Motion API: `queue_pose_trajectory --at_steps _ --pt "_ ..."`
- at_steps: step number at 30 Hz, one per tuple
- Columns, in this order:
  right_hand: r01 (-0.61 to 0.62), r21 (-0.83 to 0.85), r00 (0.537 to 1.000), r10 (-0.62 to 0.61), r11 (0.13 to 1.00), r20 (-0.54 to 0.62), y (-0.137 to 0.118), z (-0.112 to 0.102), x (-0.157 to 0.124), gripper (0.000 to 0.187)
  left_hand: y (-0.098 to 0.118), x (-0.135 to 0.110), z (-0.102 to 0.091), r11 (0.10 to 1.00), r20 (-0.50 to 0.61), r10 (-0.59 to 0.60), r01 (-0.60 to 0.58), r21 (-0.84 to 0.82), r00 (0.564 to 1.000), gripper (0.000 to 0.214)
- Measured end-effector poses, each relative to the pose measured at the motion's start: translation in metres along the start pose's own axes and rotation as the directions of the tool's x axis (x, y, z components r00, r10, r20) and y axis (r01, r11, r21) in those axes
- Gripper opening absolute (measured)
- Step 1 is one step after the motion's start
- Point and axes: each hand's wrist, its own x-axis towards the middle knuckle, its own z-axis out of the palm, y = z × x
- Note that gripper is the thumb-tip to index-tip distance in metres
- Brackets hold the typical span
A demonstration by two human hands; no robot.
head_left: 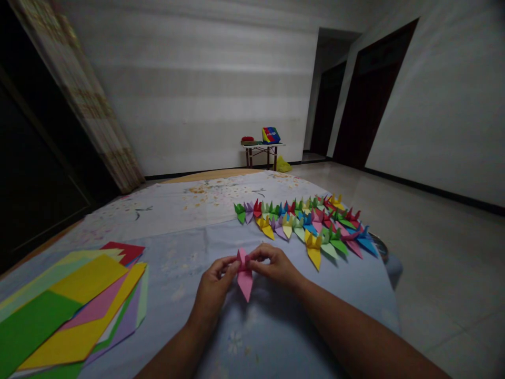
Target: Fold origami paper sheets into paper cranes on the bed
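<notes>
A pink origami crane is held between my two hands, low over the blue floral tablecloth, with one pointed wing toward me. My left hand pinches its left side between thumb and fingers. On the other side, the thumb and fingers of my right hand close on the crane. Fingertips cover part of its middle folds. Beyond my right hand stand rows of finished paper cranes in yellow, green, pink, blue, red and purple.
Loose sheets of coloured paper lie in an overlapping pile at the left of the table. Farther off, a small side table by the wall bears a colourful box. A yellow bag rests on the floor beside it.
</notes>
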Motion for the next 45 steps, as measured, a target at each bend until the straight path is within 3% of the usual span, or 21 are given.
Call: queue_pose_trajectory --at_steps 7,14,20,24,28,32,45 --pt "-0.102 -0.066 0.976 0.087 0.993 -0.199 0.018 -0.012 0.008 0.011 -0.007 0.01 -0.01 0.987 -0.198 0.077 -0.047 0.154 0.977 0.06" --pt "-0.186 -0.105 0.952 0.153 0.977 -0.265 0.043 -0.019 0.013 0.02 -0.016 0.013 -0.011 0.982 -0.194 0.102 -0.068 0.173 0.976 0.059" --pt "-0.136 -0.181 0.965 0.089 0.974 -0.246 0.034 -0.03 0.011 0.028 -0.022 0.014 -0.012 0.97 -0.167 0.164 -0.128 0.204 0.972 0.052" --pt "-0.091 -0.269 0.985 0.046 0.959 -0.167 0.027 -0.04 0.01 0.031 -0.024 0.016 -0.013 0.97 -0.161 0.178 -0.146 0.193 0.971 0.052" --pt "-0.089 -0.358 0.992 0.05 0.929 -0.117 0.025 -0.04 0.008 0.023 -0.024 0.015 -0.012 0.975 -0.157 0.183 -0.158 0.158 0.971 0.05" --pt "-0.079 -0.396 0.993 0.038 0.915 -0.11 0.025 -0.033 0.007 0.008 -0.025 0.015 -0.012 0.974 -0.157 0.2 -0.179 0.137 0.967 0.049" --pt "-0.076 -0.429 0.991 0.022 0.9 -0.129 0.024 -0.043 0.012 0.011 -0.025 0.014 -0.012 0.974 -0.152 0.205 -0.187 0.125 0.967 0.048"
